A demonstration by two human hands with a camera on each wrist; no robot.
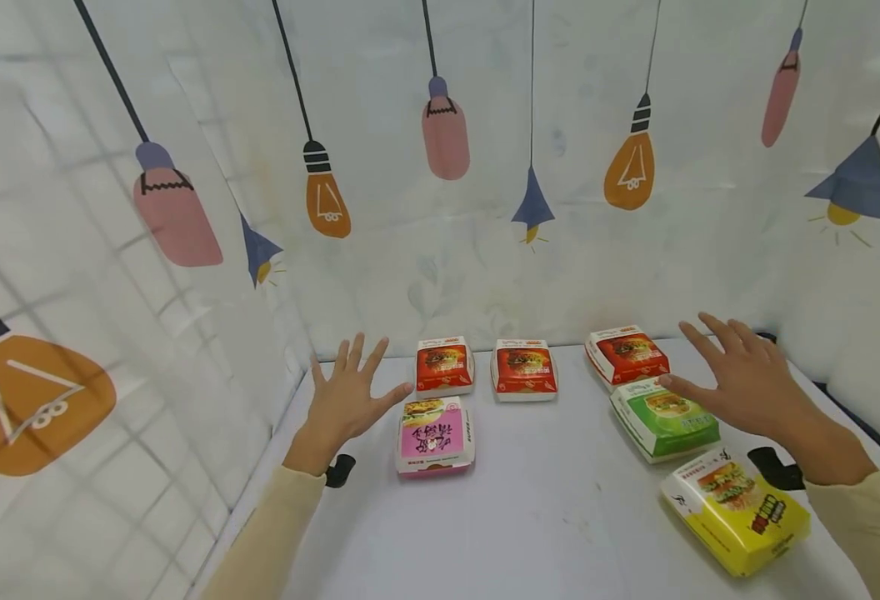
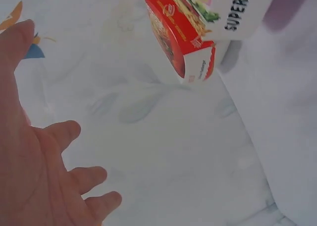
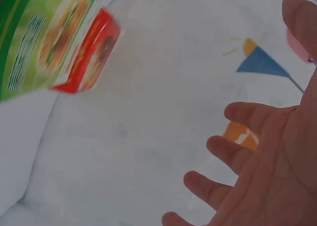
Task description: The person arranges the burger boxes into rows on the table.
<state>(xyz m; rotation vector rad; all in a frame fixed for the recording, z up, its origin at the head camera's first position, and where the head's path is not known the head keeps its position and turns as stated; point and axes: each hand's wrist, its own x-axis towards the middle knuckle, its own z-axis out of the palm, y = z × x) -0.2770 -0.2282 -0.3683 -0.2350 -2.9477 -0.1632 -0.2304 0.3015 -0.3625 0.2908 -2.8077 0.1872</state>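
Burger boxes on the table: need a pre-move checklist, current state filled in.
1. Left hand empty: ok, fingers spread.
2. Right hand empty: ok, fingers spread.
3. Pink box closed: ok, lid looks down.
4. Green box clear of the rightmost red box: cannot tell, they overlap in the head view.
5. Yellow box square with the pink box: not ok, sits at an angle.

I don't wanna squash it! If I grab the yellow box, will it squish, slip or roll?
The yellow box looks like folded card, so it may dent. Its shiny top might slip. Wide and flat, it probably won't roll.
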